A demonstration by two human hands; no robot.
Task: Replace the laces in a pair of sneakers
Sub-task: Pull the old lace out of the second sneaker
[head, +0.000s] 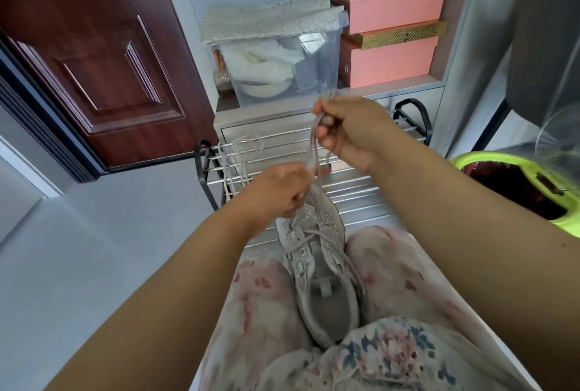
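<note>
Two bare hands work above a pale grey sneaker (320, 268) that is wedged between the person's knees, toe pointing away, its opening facing up. The right hand (351, 130) is raised well above the shoe, its fingers closed around a grey lace (314, 146); a short end of the lace sticks up past the knuckles. From that grip the lace hangs down to the left hand (279, 188), which sits lower, just over the toe end, and pinches the same lace between thumb and fingers. Below the left hand the lace runs into the eyelets and crosses the tongue loosely. A separate white lace (240, 158) lies draped over the bars of a metal shoe rack (361, 190) beyond the hands, apart from both. Behind the rack stand a clear storage bin (282, 55) and stacked pink boxes (392, 11).
</note>
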